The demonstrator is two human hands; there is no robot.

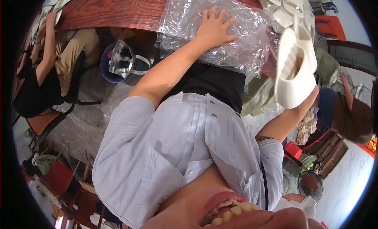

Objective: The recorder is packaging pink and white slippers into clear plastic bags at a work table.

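My left hand (pixel 214 29) lies flat with its fingers spread on a stack of clear plastic bags (pixel 177 22) at the table's near edge. Off to the right, my right hand (pixel 314 93) grips a pair of white slippers (pixel 293 87), raised upright beside the table. The slippers cover most of that hand's fingers. Beyond them, at the table's far right, more white slippers (pixel 293 2) sit in clear plastic.
The red-brown wooden table (pixel 110 10) spans the top. At left, a seated person (pixel 39 75) handles pale slippers. A blue basin (pixel 107 63) with a silvery bag (pixel 123 59) stands on the floor. Another person (pixel 350 111), a green sack (pixel 258 95) and a fan (pixel 310 185) are at right.
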